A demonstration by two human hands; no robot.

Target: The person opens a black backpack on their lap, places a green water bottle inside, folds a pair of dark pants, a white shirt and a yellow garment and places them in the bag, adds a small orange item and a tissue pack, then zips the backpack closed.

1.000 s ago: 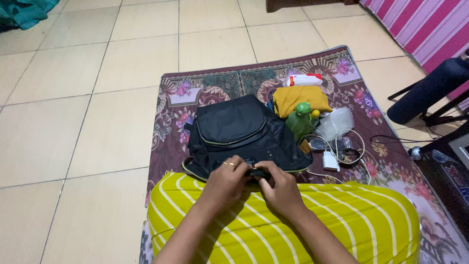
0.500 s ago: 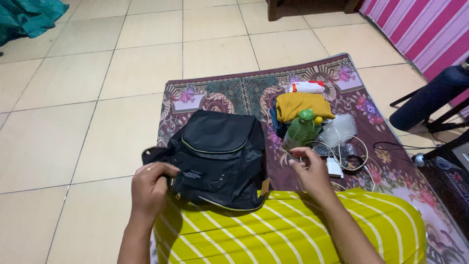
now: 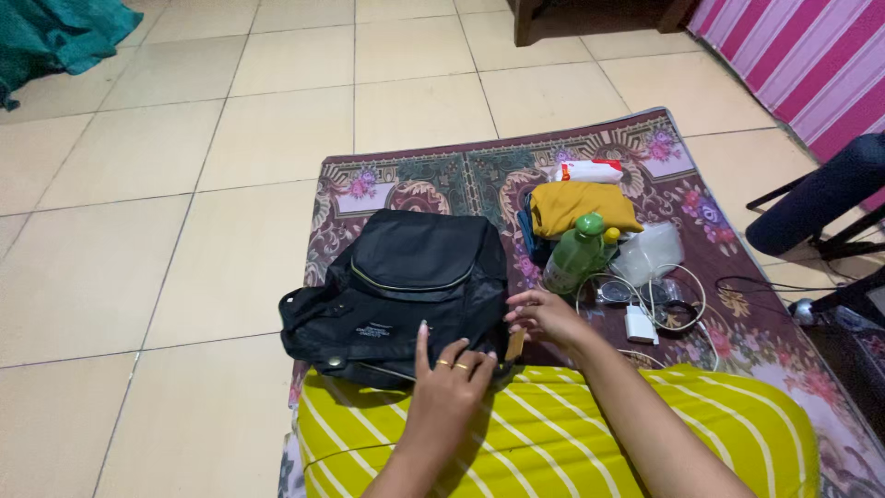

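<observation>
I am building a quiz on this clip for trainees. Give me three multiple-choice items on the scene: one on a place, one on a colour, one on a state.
1. Where does the green bottle stand?
A. to the right of the black backpack, on the rug
B. on the bare tiles
C. on top of the backpack

2. What colour is the folded cloth behind the bottle?
A. blue
B. mustard yellow
C. white

3. How is the left hand placed?
A. lifted clear of everything
B. closed round the bottle
C. resting on the backpack's near edge, index finger stretched out

Answers: 1 A, the bottle stands on the patterned rug just right of the bag. 2 B, the cloth is mustard yellow. 3 C, the fingers lie on the bag with one pointing forward.
</observation>
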